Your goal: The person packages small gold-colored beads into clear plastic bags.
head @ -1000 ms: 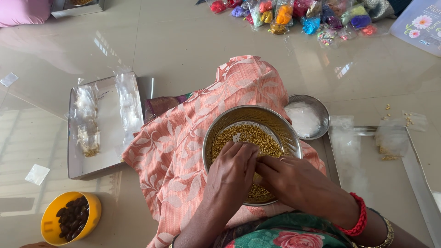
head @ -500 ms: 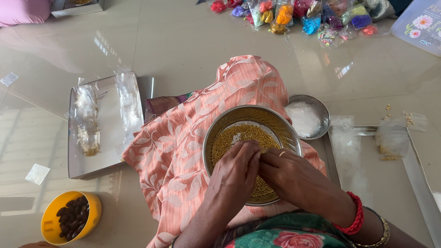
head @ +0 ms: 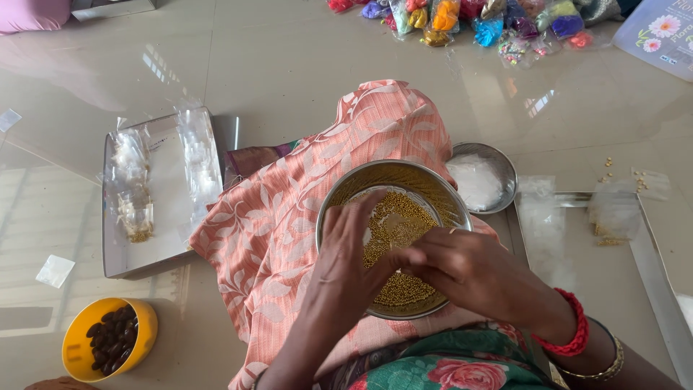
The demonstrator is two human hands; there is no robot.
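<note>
Both hands over the steel bowl (head: 426,184) of golden beads (head: 397,224) on the lap; left hand (head: 346,249) and right hand (head: 469,271) meet fingertip to fingertip, pinch contents hidden, grip unclear

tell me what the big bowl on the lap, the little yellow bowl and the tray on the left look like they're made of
Big bowl: likely steel; silvery wall with a shiny rim that mirrors the gold beads inside.
Yellow bowl: probably plastic; solid, even colour with a soft gloss, holding dark brown pieces.
Tray: looks like metal; flat dull grey with thin upright edges, clear plastic bags lying on it.
</note>
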